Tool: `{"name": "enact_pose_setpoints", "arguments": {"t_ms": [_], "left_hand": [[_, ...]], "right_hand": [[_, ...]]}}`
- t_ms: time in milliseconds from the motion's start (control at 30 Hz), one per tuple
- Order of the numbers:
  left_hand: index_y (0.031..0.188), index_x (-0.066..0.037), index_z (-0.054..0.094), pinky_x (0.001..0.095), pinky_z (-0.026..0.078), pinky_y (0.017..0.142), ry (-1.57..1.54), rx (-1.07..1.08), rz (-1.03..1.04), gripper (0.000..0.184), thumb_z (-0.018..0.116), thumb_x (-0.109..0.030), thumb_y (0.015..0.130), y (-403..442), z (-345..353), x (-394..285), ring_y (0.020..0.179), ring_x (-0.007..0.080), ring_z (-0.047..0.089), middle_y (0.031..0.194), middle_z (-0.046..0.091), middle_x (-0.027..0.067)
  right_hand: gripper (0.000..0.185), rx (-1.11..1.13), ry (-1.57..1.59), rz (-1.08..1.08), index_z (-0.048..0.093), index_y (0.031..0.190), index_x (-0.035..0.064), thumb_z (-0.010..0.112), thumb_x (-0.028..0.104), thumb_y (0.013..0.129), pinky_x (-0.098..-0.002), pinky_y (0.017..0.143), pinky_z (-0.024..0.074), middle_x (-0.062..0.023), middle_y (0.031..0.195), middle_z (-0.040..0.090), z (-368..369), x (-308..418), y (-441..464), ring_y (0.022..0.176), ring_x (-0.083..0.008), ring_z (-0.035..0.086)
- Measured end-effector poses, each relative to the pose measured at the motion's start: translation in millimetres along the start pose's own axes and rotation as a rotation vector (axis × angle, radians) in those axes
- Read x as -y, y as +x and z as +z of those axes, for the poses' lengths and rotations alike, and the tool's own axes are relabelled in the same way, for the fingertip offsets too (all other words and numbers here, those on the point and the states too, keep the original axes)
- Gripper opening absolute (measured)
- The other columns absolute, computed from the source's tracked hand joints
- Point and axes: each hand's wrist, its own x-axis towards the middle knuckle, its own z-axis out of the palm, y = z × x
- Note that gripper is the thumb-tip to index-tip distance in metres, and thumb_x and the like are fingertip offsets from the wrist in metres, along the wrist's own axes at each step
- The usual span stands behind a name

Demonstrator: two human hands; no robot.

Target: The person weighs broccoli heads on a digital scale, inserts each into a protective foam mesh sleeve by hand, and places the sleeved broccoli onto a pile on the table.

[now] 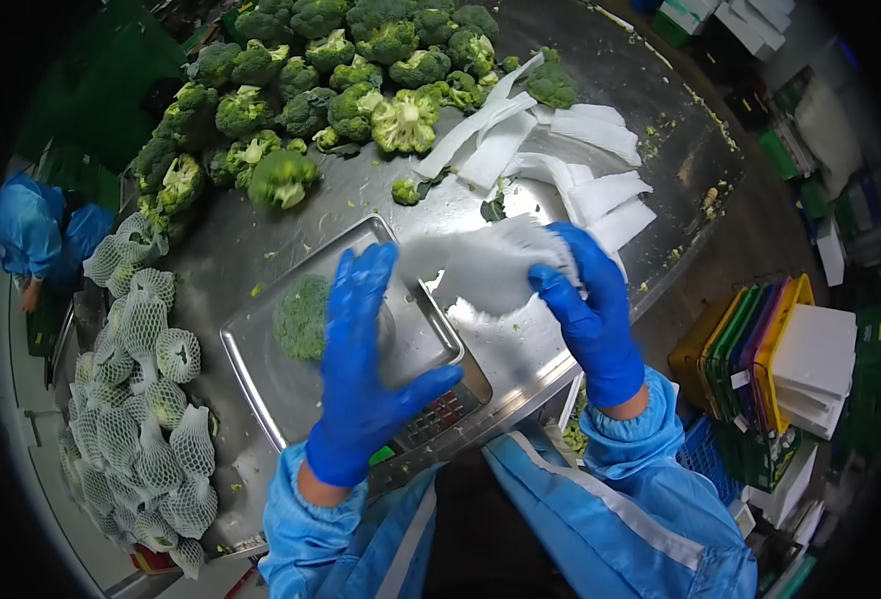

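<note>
My right hand (595,319), in a blue glove, pinches a white foam net sleeve (485,265), which is blurred by motion and stretches left toward my other hand. My left hand (360,369), gloved in blue too, is open with thumb and fingers apart over the metal tray of a scale (253,389). On that tray sits a green broccoli head (300,317), partly hidden behind my left fingers. The scale's keypad (435,414) shows below the tray. Flat white foam sleeves (590,185) lie fanned out on the table beyond my right hand.
Loose broccoli heads (360,75) are heaped at the back of the metal table (660,60). Broccoli in white nets (151,429) is piled at the left. Coloured crates (750,349) and white boxes (815,359) stand at the right. A person in blue (36,230) is far left.
</note>
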Motion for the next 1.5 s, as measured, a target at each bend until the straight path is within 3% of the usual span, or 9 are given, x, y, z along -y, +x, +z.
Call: {"name": "enact_pose_setpoints", "arguments": {"t_ms": [233,567,700,767,933,1067,1267,1367,1500], "left_hand": [[0.106,0.002,0.055,0.0263,0.047,0.079,-0.718,-0.078,-0.410,0.045,0.077,-0.013,0.070,-11.4,63.7,-15.2,0.088,0.0105,0.057,0.095,0.061,0.0073],[0.100,0.002,0.058,0.0271,0.047,0.074,-0.744,-0.154,-0.563,0.033,0.073,-0.010,0.073,-39.8,83.5,2.9,0.082,0.0132,0.058,0.092,0.063,0.0089],[0.096,0.002,0.059,0.0258,0.048,0.072,-0.706,-0.206,-0.666,0.027,0.072,-0.005,0.073,-47.4,76.3,-2.1,0.078,0.0125,0.058,0.088,0.063,0.0077],[0.095,0.001,0.060,0.0255,0.048,0.070,-0.828,-0.168,-0.692,0.026,0.072,-0.005,0.073,-50.7,76.9,-7.5,0.076,0.0120,0.059,0.087,0.063,0.0073],[0.104,0.003,0.057,0.0265,0.048,0.078,-1.041,-0.050,-0.738,0.033,0.069,-0.005,0.075,-48.0,68.2,-26.3,0.086,0.0137,0.059,0.095,0.062,0.0087],[0.114,0.004,0.052,0.0260,0.048,0.084,-1.139,-0.223,-0.662,0.029,0.053,-0.011,0.088,-38.1,55.9,-67.4,0.095,0.0158,0.058,0.104,0.060,0.0095],[0.137,0.000,0.025,0.0325,0.033,0.101,-1.129,-0.354,-0.539,0.081,0.070,-0.029,0.077,-63.1,108.8,-6.7,0.119,0.0211,0.041,0.131,0.040,0.0115],[0.132,0.003,0.034,0.0306,0.038,0.097,-1.039,-0.370,-0.640,0.069,0.069,-0.018,0.077,-77.7,104.2,-9.8,0.113,0.0197,0.047,0.125,0.047,0.0119],[0.113,0.002,0.052,0.0256,0.044,0.088,-1.064,-0.467,-0.496,0.040,0.068,0.000,0.076,-86.4,86.4,-23.5,0.100,0.0142,0.055,0.107,0.059,0.0078]], "right_hand": [[0.055,0.203,0.304,0.262,0.045,0.127,0.0031,0.068,0.017,0.080,-0.0277,0.083,0.0450,-0.0063,0.108,0.058,2.6,-13.4,-17.4,0.098,-0.0128,0.054],[0.061,0.406,0.120,0.390,0.048,0.129,0.0061,0.071,0.001,0.072,-0.0272,0.078,0.0479,-0.0080,0.110,0.060,-50.6,-93.8,6.0,0.089,-0.0129,0.058],[0.076,0.006,-0.772,-0.362,0.033,0.138,0.0081,0.071,0.018,0.073,-0.0411,0.095,0.0390,-0.0195,0.127,0.048,-63.8,-93.0,23.2,0.114,-0.0354,0.048],[0.083,0.045,-0.573,-0.352,0.029,0.139,0.0062,0.074,0.027,0.072,-0.0393,0.102,0.0318,-0.0186,0.138,0.035,-43.8,-66.6,16.3,0.123,-0.0310,0.040],[0.037,0.225,0.316,0.173,0.060,0.111,0.0003,0.071,0.008,0.077,-0.0261,0.079,0.0482,-0.0036,0.096,0.065,10.8,-43.2,-21.1,0.083,-0.0100,0.059],[0.042,0.252,0.742,0.391,0.055,0.118,-0.0004,0.048,0.032,0.093,-0.0257,0.085,0.0436,-0.0061,0.101,0.062,3.3,-43.4,-4.0,0.089,-0.0120,0.057],[0.040,0.300,0.258,0.298,0.053,0.116,0.0015,0.058,0.029,0.088,-0.0287,0.084,0.0438,-0.0083,0.102,0.061,75.2,-46.8,-51.0,0.090,-0.0134,0.056],[0.044,0.299,0.402,0.615,0.048,0.126,0.0004,0.060,0.016,0.087,-0.0236,0.079,0.0445,-0.0068,0.103,0.056,73.1,-16.6,-38.3,0.090,-0.0104,0.054],[0.036,0.262,1.056,0.374,0.044,0.120,0.0015,0.050,0.022,0.090,-0.0281,0.081,0.0421,-0.0125,0.117,0.052,60.6,-77.4,-50.1,0.092,-0.0157,0.052]]}}
